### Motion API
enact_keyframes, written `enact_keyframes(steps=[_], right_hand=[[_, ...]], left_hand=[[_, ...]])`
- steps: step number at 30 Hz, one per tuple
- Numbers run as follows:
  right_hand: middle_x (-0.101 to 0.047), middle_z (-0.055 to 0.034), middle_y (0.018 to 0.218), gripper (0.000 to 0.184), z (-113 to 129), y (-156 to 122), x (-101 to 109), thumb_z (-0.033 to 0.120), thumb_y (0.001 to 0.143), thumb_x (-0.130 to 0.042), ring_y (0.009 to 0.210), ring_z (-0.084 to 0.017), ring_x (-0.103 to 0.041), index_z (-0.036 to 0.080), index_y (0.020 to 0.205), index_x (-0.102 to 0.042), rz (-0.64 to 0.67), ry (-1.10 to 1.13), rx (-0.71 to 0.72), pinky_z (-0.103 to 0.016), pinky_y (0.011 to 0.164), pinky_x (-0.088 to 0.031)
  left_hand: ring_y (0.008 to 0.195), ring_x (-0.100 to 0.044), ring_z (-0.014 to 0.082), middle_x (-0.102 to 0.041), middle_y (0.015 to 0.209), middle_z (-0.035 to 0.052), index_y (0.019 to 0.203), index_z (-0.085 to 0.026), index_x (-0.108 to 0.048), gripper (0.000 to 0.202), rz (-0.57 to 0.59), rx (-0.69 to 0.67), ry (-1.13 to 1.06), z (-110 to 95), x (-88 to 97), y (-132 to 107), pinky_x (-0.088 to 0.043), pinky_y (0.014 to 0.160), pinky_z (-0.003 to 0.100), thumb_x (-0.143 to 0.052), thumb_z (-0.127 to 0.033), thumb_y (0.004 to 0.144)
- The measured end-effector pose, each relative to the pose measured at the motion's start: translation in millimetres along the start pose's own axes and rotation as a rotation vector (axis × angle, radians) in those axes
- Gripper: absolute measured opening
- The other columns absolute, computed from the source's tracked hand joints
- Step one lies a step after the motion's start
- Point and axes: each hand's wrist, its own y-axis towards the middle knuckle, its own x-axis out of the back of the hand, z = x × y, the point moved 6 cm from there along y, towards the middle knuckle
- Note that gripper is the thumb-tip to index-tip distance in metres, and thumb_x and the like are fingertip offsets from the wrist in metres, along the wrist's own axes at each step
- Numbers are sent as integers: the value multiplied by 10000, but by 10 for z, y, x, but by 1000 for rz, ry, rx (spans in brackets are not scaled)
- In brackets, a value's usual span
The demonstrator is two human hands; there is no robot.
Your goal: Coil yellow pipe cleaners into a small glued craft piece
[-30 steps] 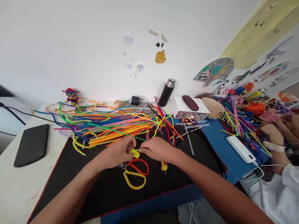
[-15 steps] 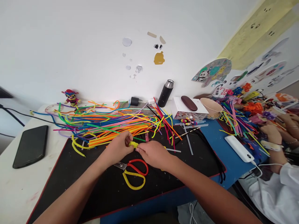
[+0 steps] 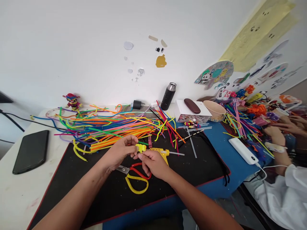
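Between my two hands, over the black mat, is a small yellow coil of pipe cleaner. My left hand is closed on it from the left, thumb and fingers pinching its side. My right hand touches its lower edge with closed fingertips; what exactly lies between them is hidden. Just under my hands lie scissors with one red and one yellow handle, their blades partly behind my left wrist. Beyond my right hand rests a yellow glue gun with a clear glue stick in its back.
A wide heap of coloured pipe cleaners spans the back of the mat. Behind stand a black thermos, a white box and a bowl. A phone lies left, a power bank right. Another person's hands work at far right.
My right hand has shifted its grip lower and drawn in under the coil, so more of the yellow coil and the glue gun show. The view has shifted slightly.
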Motion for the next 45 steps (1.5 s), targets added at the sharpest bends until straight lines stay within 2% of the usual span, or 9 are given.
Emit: enact_keyframes(steps=[7, 11, 14, 18, 24, 29, 33, 38, 45], right_hand=[[-577, 68, 486, 435, 34, -9, 68, 591, 922, -662, 357, -74, -466, 163, 842, -677, 133, -12, -56, -183, 410, -372], [-625, 48, 553, 335, 147, -57, 119, 436, 959, -646, 411, -77, -545, 180, 745, -621, 194, -138, -74, -173, 454, -421], [-635, 44, 576, 323, 266, -89, 151, 297, 970, -602, 450, -78, -590, 186, 668, -567, 245, -310, -43, -161, 473, -427], [-622, 59, 576, 291, 343, -118, 169, 217, 970, -560, 473, -81, -600, 190, 680, -576, 302, -399, -34, -163, 507, -435], [-643, 50, 631, 287, 407, -152, 157, 169, 980, -536, 516, -86, -615, 185, 701, -604, 371, -528, -7, -177, 564, -427], [-652, 34, 615, 297, 534, -137, 155, 112, 971, -574, 573, -112, -589, 183, 696, -661, 343, -892, 128, -226, 603, -339], [-734, -29, 725, 269, 569, -102, 134, 142, 977, -616, 679, -165, -613, 181, 734, -723, 312, -1192, 212, -296, 590, -238], [-792, -58, 837, 252, 568, -68, 148, 242, 1030, -602, 747, -192, -665, 206, 870, -793, 300, -1265, 182, -299, 596, -246], [-812, -64, 889, 220, 588, -46, 169, 216, 1026, -604, 777, -199, -687, 211, 947, -809, 233, -1252, 222, -298, 613, -261]], left_hand=[[574, -559, 108, -639, 669, -43, 882, -202, -578, 329, 160, 66, 35, -39, -61, -86, -418, 553, 222, -798, -208, 637], [578, -539, 104, -632, 720, -44, 880, -206, -573, 331, 230, 63, 158, -77, -53, -135, -437, 552, 227, -801, -224, 640], [573, -508, 99, -593, 705, -58, 898, -211, -559, 316, 296, 67, 249, -94, -54, -189, -393, 539, 219, -789, -243, 682], [581, -449, 95, -523, 700, -68, 917, -220, -535, 290, 389, 53, 299, -129, -96, -252, -328, 532, 216, -765, -267, 747], [605, -392, 105, -479, 706, -70, 896, -224, -525, 274, 446, 52, 411, -157, -169, -268, -308, 544, 223, -731, -240, 716], [671, -464, 136, -547, 765, -50, 910, -228, -552, 238, 386, -2, 609, -72, -143, -209, -369, 594, 241, -671, -178, 710], [683, -480, 153, -551, 764, -49, 912, -236, -546, 231, 347, -32, 736, 25, -157, -176, -368, 594, 252, -625, -157, 710], [665, -479, 155, -538, 739, -53, 884, -238, -538, 235, 319, -43, 772, 57, -190, -158, -357, 592, 259, -609, -143, 681], [686, -494, 162, -554, 764, -42, 894, -237, -533, 224, 242, -85, 808, 60, -91, -84, -378, 615, 271, -604, -159, 696]])
